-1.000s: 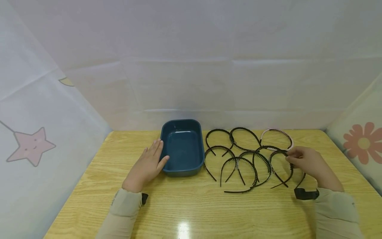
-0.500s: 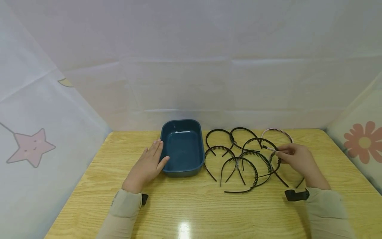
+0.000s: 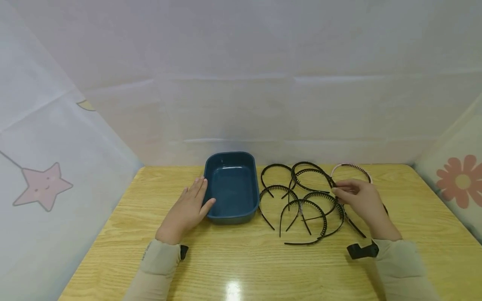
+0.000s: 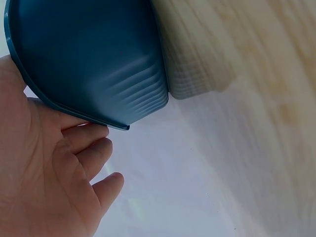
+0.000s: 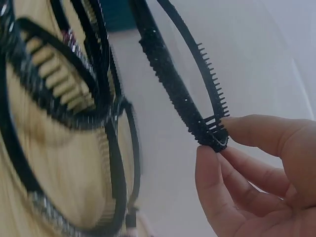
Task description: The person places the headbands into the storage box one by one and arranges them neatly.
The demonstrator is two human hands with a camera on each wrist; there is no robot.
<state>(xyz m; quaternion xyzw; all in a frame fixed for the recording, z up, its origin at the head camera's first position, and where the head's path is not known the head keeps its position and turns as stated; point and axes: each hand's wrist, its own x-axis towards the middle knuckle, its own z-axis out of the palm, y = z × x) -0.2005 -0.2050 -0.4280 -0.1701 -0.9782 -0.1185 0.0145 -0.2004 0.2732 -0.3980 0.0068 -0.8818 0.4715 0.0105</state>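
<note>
My right hand (image 3: 357, 200) pinches the crown of a black toothed headband (image 5: 173, 89) between thumb and fingertips. Its outer side carries a dark, glittery trim, and its two ends point left over the other hair bands. Beneath and around it, several black headbands lie overlapping on the table, such as the toothed one (image 3: 278, 187) at the left of the group. Flat, straight fingers of my left hand (image 3: 184, 213) rest along the left rim of a dark blue rectangular bin (image 3: 231, 192), whose inside is bare. In the left wrist view, the bin (image 4: 89, 54) shows its ribbed end wall.
A pink and black headband (image 3: 352, 164) lies at the back right, partly behind my right hand. The wood-grain table (image 3: 241, 267) ends at a pale cloth backdrop (image 3: 241, 108) behind the bin and headbands. More cloth with printed shapes hangs on both sides.
My right hand has lifted a black headband from the right end of the group and moved left with it over the others. The left hand stays at the bin's rim.
</note>
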